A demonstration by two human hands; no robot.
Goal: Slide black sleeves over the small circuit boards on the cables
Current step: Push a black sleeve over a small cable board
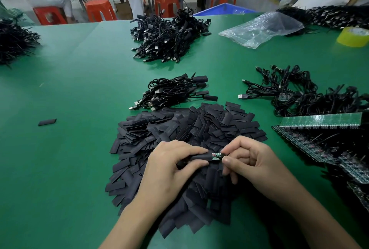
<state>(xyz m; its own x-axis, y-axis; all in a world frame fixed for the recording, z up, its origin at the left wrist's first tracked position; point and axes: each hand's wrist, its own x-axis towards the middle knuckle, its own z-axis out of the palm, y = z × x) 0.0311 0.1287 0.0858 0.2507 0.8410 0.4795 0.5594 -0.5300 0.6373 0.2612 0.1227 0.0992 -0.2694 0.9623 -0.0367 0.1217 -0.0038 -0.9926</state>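
- My left hand (pixel 169 166) pinches a black sleeve (pixel 197 157) between the thumb and curled fingers (pixel 191 149), low in the middle of my view.
- My right hand (pixel 251 164) pinches the small circuit board (pixel 215 156). Only its green end shows at the sleeve's right mouth; the rest is hidden inside.
- I cannot make out this board's cable; the hands cover it.
- Both hands hover over the heap of loose sleeves (pixel 179 127) on the green counter (pixel 79 89). My forearms hide the heap's near part.
- Just beyond the heap lies a small bundle of sleeved cables (pixel 175 91), and farther back a bigger pile (pixel 167 37).
- To the right, a tangle of cables (pixel 289 93) has boards too small to read.
- Stacked board panels (pixel 319 121) run off the right edge.
- The same edge cuts off a yellow tape roll (pixel 353 37).
- One stray sleeve (pixel 47 122) lies well apart on the left.
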